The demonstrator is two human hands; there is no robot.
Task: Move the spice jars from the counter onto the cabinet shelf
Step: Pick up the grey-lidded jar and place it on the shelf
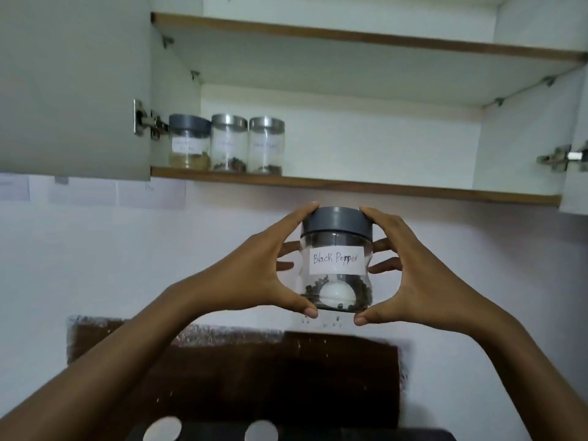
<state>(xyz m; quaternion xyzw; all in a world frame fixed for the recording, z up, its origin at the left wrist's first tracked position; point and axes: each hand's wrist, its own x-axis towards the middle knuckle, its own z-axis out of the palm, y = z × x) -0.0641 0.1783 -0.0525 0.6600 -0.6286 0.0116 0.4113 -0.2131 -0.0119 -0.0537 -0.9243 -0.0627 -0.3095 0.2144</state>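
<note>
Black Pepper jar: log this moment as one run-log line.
held: Black Pepper jar | grip: left hand, right hand | shelf: three jars | placed: no

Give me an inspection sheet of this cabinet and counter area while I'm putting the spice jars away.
Surface: lower shelf carries three jars at its left end.
Job's things: Black Pepper jar is held in the air below the shelf. The grey-lidded jar, middle steel-lidded jar and right steel-lidded jar stand in a row on it. The left pale lid and right pale lid at the bottom edge are probably jars still waiting.
Clutter: nothing seen.
Grips: left hand and right hand both hold the Black Pepper jar, thumbs under its base.
Cables: nothing seen.
Surroundings: cabinet door open at left; papers on the wall.
</note>
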